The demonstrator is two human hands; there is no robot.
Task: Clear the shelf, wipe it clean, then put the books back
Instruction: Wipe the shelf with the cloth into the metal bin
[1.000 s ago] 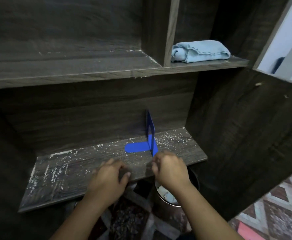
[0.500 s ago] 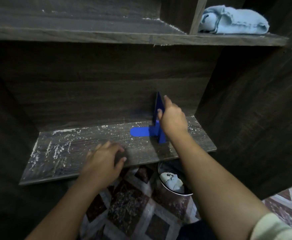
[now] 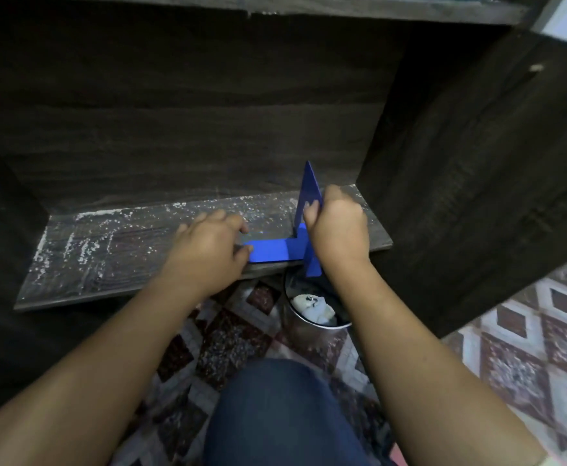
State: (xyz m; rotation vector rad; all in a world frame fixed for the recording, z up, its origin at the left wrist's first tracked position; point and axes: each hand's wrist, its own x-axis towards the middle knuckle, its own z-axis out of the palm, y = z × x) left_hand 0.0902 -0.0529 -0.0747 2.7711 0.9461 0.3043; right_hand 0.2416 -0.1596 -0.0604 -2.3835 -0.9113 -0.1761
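Note:
A blue metal bookend (image 3: 277, 250) stands at the front edge of the dark wooden shelf (image 3: 90, 253), its lower tip hanging past the edge. My right hand (image 3: 337, 228) grips its upright plate. My left hand (image 3: 208, 245) rests on the shelf with the fingers curled at the end of the bookend's flat tongue; whether they hold it I cannot tell. White dust and crumbs cover the shelf board. No books are in view.
A metal bin (image 3: 315, 307) with white crumpled paper inside stands on the patterned floor tiles (image 3: 527, 331) below the shelf's right end. The cabinet's side wall (image 3: 477, 179) rises to the right. My knee in blue jeans (image 3: 275, 415) is at the bottom.
The bookend has slid from the shelf's rear toward the front edge under my right hand. My left hand has moved right to the tongue of the bookend. The camera has tilted down.

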